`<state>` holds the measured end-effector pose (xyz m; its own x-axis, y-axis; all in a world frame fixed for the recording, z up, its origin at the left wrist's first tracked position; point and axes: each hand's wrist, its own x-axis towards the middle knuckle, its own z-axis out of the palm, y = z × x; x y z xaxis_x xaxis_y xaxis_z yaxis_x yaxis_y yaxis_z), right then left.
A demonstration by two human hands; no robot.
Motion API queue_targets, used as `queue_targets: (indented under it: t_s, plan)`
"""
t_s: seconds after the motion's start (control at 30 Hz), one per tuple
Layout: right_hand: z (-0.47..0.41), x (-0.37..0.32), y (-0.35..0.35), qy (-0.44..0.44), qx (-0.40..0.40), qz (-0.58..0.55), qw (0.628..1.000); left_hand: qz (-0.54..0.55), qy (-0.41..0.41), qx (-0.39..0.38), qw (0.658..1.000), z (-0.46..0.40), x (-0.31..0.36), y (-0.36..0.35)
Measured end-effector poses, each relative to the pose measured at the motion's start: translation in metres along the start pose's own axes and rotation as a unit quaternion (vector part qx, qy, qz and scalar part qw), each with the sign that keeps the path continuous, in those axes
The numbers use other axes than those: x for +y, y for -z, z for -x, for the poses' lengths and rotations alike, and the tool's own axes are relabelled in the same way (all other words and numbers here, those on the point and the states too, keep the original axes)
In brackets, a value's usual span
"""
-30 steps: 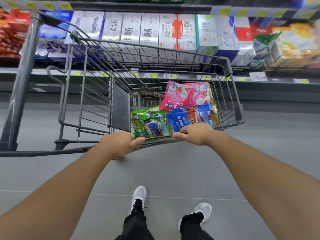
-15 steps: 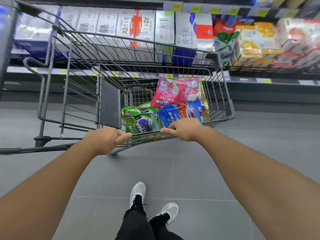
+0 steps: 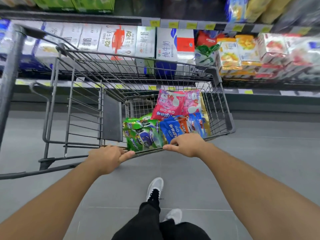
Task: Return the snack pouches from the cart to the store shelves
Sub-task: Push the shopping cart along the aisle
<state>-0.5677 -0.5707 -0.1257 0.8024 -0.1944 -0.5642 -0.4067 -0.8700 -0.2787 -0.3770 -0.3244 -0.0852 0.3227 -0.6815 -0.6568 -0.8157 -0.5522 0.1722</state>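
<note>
Both hands grip the near rim of the wire cart (image 3: pixel 223 108): left hand (image 3: pixel 107 157) with fingers curled over the bar, thumb along it; right hand (image 3: pixel 186 144) likewise, at its 3 o'clock. Snack pouches lie in the basket's right compartment: green pouch (image 3: pixel 143 134) nearest, blue pouch (image 3: pixel 181 126) touching it at 3 o'clock, pink pouch (image 3: pixel 168 104) at 12 o'clock. Store shelves (image 3: pixel 245 91) of milk cartons (image 3: pixel 147 42) stand beyond the cart.

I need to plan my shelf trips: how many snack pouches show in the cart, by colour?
Green pouch: 1, with a second green edge behind it, so 2
Blue pouch: 1
Pink pouch: 2, the other at
Total: 5 visible
</note>
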Motion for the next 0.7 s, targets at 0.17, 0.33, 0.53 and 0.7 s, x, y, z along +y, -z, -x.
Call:
queue_targets:
  t_s: [0.17,0.33,0.53,0.7]
  plan:
    - [0.005,0.017,-0.002,-0.002,-0.007,-0.009,1.0,0.018,0.007,-0.005,1.0,-0.002,0.017,-0.002]
    - [0.004,0.018,-0.005,-0.003,-0.015,-0.019,1.0,0.002,0.032,-0.007,0.999,-0.004,0.018,-0.004]
    - [0.005,0.016,-0.002,-0.01,-0.03,-0.024,0.999,-0.003,0.044,-0.004,0.999,-0.005,0.016,-0.006]
    - [0.009,0.01,0.003,-0.025,-0.051,-0.025,0.998,-0.01,0.048,-0.012,0.999,-0.005,0.014,-0.007]
